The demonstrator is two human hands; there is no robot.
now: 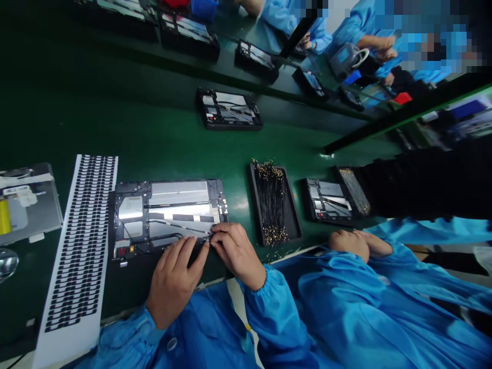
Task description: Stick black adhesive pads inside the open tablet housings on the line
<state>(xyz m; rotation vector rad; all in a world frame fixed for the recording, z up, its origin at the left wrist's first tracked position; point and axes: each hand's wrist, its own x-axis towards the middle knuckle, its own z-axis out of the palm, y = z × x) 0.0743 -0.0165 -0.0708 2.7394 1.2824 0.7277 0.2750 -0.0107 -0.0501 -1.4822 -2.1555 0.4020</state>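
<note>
An opened tablet-like device (179,190) lies flat in front of me, with silver battery panels, a black frame and thin dark cables inside. My left hand (175,274) rests over its lower edge, thumb and fingers bent together near the lower right corner. Just beside it, my right hand (238,253) pinches at the same corner, fingertips almost touching the left ones. Whatever small part sits between the fingertips is hidden. To the right, a black tray (294,220) holds a bundle of thin black cables (271,200) with gold-coloured ends.
A white sheet of black stickers (82,230) lies left of the device, beside another silver unit (28,205). Similar devices stand farther back (230,110) and to the right (328,200). A co-worker's hands (349,243) rest at the right; other people work across the bench.
</note>
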